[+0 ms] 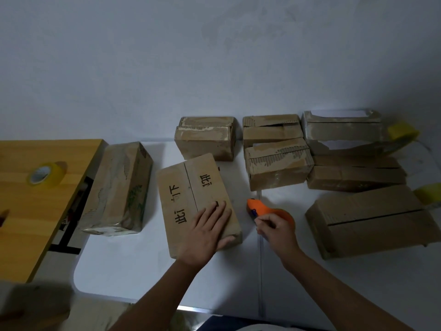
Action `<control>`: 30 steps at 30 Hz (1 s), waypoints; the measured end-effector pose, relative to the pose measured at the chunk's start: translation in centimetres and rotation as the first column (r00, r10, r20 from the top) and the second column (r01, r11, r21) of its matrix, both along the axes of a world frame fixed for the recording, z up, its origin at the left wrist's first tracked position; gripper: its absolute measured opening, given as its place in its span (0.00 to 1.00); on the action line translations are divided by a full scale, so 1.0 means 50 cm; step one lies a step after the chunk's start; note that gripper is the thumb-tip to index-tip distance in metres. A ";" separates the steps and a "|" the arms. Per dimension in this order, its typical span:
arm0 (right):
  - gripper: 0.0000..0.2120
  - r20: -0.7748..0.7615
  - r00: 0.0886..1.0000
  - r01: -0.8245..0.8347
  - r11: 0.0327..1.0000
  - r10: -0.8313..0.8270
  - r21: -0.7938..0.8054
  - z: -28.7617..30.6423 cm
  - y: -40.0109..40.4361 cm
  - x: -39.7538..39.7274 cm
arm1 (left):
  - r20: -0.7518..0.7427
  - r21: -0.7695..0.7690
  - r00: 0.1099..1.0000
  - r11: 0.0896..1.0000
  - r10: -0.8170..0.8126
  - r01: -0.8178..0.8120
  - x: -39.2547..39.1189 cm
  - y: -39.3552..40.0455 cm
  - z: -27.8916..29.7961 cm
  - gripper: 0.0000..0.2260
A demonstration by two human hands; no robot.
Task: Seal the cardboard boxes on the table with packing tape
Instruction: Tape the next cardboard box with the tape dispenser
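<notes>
A cardboard box with black printed characters (191, 199) lies in the middle of the white table (133, 266), its flaps closed along a centre seam. My left hand (207, 231) rests flat on its near right corner, fingers straight and the thumb against the box's side. Just to the right, my right hand (274, 231) grips an orange tape dispenser (265, 209) that sits low over the table. Several other cardboard boxes stand around: a taped one (119, 187) at the left, worn ones (207, 137) at the back, and a long one (367, 220) at the right.
A wooden table (31, 211) adjoins on the left and carries a yellow tape roll (46, 174). Two more yellow rolls sit at the far right, one (403, 134) behind the boxes and another (429, 192) at the frame edge. A plain wall stands behind.
</notes>
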State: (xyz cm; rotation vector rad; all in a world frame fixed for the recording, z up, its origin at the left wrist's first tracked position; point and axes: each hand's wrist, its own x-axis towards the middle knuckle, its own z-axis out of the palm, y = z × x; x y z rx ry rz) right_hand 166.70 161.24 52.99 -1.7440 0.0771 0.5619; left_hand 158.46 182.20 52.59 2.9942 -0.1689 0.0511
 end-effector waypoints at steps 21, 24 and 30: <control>0.07 0.297 0.946 -0.118 0.991 0.132 -0.067 -0.062 0.047 0.009 | -0.116 0.182 0.993 0.981 -0.039 0.060 -0.004 -0.004 -0.001 0.43; 0.08 0.368 0.909 -0.173 0.980 0.196 -0.093 -0.076 0.072 0.012 | -0.096 0.190 0.995 0.980 -0.039 0.057 -0.003 -0.005 -0.007 0.43; 0.10 0.403 0.878 -0.205 0.964 0.257 -0.169 -0.100 0.107 0.008 | -0.078 0.194 0.996 0.980 -0.034 0.049 0.000 -0.005 -0.009 0.42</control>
